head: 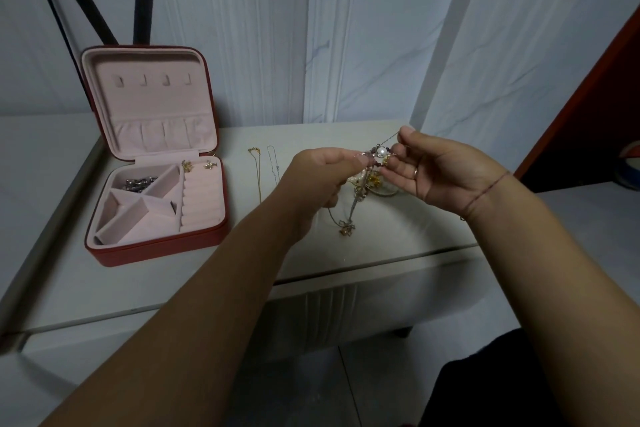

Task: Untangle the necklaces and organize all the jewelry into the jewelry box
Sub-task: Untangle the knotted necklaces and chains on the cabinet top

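The pale bench carries everything, and the red jewelry box stands open on its left side, lid upright with its four hooks bare. The task looks partly done: a heap of silver pieces fills one rear compartment and two small earrings sit at the top of the ring rolls, while the other compartments hold nothing. Both forearms reach in from below and meet over the bench's right half. The left hand is curled, its fingertips pinching one side of the tangle of necklaces; the right hand faces palm inward, thumb and forefinger pinching a thin chain on the other side, the knot held between them just above the surface. Most of the untangling appears left. A gold chain and a silver chain lie straight between box and hands, seemingly freed but unstored. A pearl shows at the knot.
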A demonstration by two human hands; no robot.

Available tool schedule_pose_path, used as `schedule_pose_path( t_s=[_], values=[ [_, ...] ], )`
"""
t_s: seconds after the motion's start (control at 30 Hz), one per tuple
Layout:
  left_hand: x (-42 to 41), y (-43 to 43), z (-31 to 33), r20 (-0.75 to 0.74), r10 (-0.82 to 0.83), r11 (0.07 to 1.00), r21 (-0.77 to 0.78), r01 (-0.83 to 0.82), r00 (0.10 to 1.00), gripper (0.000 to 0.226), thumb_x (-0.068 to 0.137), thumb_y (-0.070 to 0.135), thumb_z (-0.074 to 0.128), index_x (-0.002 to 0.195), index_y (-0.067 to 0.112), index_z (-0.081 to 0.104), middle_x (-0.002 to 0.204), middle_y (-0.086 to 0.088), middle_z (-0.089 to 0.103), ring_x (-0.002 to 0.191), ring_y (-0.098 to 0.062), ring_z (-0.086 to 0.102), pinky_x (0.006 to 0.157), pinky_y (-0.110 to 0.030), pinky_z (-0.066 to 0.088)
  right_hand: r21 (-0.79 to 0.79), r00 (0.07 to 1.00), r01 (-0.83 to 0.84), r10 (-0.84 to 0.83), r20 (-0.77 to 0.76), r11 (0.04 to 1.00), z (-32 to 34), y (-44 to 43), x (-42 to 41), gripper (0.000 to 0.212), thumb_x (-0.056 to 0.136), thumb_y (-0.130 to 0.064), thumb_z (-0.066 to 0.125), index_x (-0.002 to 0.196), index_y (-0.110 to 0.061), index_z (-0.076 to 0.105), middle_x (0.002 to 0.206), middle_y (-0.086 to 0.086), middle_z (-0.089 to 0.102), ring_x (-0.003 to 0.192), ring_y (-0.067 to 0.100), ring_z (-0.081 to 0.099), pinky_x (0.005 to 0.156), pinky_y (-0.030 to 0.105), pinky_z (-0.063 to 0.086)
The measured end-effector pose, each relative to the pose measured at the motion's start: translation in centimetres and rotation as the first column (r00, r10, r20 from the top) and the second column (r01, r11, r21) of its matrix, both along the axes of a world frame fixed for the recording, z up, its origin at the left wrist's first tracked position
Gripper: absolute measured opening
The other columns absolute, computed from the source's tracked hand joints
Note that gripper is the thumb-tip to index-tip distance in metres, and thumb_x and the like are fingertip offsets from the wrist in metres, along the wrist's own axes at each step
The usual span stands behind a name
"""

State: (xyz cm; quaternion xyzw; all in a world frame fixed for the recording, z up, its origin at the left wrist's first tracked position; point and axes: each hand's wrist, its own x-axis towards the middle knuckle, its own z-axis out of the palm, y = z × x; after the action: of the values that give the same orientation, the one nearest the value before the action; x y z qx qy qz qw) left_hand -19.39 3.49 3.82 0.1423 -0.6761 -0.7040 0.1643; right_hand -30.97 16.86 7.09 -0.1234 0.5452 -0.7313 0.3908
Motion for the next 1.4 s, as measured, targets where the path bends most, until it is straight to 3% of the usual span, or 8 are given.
schedule_pose_path(
  t_s=[0.17,0.47,0.6,0.73,0.97,1.17,1.3,1.4],
  values=[
    [-0.1,0.0,0.0,-0.038,-0.031,0.997,0.074,0.034,0.999,0.018,0.092,0.014,0.059,0.101,0.002,0.068,0.047,0.010,0.031,0.043,-0.005,0.023,0.038,-0.016,0.022,0.100,0.990,0.027,-0.013,-0.138,0.995,-0.2,0.0,0.2,0.014,0.095,-0.018,0.054,0.081,-0.014,0.056,0.061,-0.001,0.063,0.055,0.010,0.064,0.065,0.026,0.059],
    [0.1,0.2,0.1,-0.048,-0.055,0.994,0.094,0.059,0.997,0.019,0.091,0.013,0.060,0.102,-0.001,0.066,0.047,0.010,0.032,0.044,-0.005,0.021,0.039,-0.016,0.020,0.167,0.963,0.058,-0.011,-0.271,0.984,-0.2,0.0,0.3,0.015,0.094,-0.017,0.055,0.080,-0.012,0.058,0.061,-0.002,0.064,0.057,0.009,0.061,0.065,0.024,0.056],
    [0.1,0.2,0.1,-0.040,-0.042,0.994,0.097,0.046,0.998,0.018,0.090,0.013,0.061,0.099,-0.001,0.066,0.049,0.008,0.030,0.045,-0.006,0.020,0.038,-0.016,0.020,0.262,0.898,0.083,0.041,-0.438,0.962,-0.5,-0.1,0.8,0.008,0.093,-0.012,0.058,0.086,-0.010,0.061,0.072,0.005,0.065,0.066,0.015,0.060,0.068,0.024,0.053],
    [0.1,0.2,0.1,-0.023,-0.013,0.995,0.101,0.015,1.000,0.013,0.091,0.013,0.060,0.097,0.002,0.066,0.051,0.006,0.030,0.045,-0.007,0.022,0.039,-0.017,0.021,0.310,0.753,0.211,0.048,-0.656,0.927,-0.2,0.0,1.2,0.004,0.086,-0.008,0.066,0.087,-0.011,0.063,0.084,0.007,0.063,0.069,0.010,0.057,0.060,0.016,0.048],
    [0.0,0.2,0.2,-0.029,0.011,0.996,0.086,-0.009,1.000,0.006,0.090,0.010,0.059,0.087,0.009,0.064,0.052,0.006,0.032,0.045,-0.007,0.023,0.039,-0.017,0.022,0.272,0.673,0.075,0.153,-0.723,0.959,0.5,-0.1,2.5,0.007,0.079,-0.009,0.073,0.086,-0.011,0.072,0.082,0.018,0.062,0.071,0.016,0.054,0.062,0.014,0.046],
    [0.3,0.2,0.3,-0.038,0.071,0.995,-0.067,-0.073,0.997,0.006,0.086,0.013,0.065,0.089,0.009,0.069,0.043,0.014,0.047,0.046,-0.004,0.033,0.045,-0.018,0.029,0.249,0.550,0.226,0.087,-0.830,0.942,0.5,-0.1,2.3,0.005,0.078,-0.011,0.076,0.082,-0.011,0.073,0.083,0.012,0.072,0.076,0.025,0.066,0.080,0.036,0.056],
    [0.4,0.4,0.4,-0.056,0.089,0.989,-0.114,-0.095,0.994,0.007,0.086,0.013,0.066,0.090,0.009,0.070,0.045,0.015,0.052,0.044,0.001,0.039,0.046,-0.016,0.032,0.266,0.494,0.283,0.097,-0.864,0.921,0.4,-0.3,2.3,0.008,0.078,-0.016,0.077,0.081,-0.010,0.073,0.079,0.012,0.071,0.067,0.018,0.061,0.076,0.037,0.055],
    [0.5,0.6,0.5,-0.096,0.104,0.986,-0.121,-0.115,0.990,0.006,0.086,0.008,0.067,0.090,0.005,0.070,0.047,0.015,0.057,0.043,0.005,0.049,0.046,-0.007,0.036,0.283,0.481,0.284,0.119,-0.868,0.916,0.5,-0.3,2.5,0.004,0.080,-0.014,0.074,0.083,-0.012,0.074,0.081,0.008,0.073,0.079,0.024,0.067,0.081,0.037,0.056]
  ],
)
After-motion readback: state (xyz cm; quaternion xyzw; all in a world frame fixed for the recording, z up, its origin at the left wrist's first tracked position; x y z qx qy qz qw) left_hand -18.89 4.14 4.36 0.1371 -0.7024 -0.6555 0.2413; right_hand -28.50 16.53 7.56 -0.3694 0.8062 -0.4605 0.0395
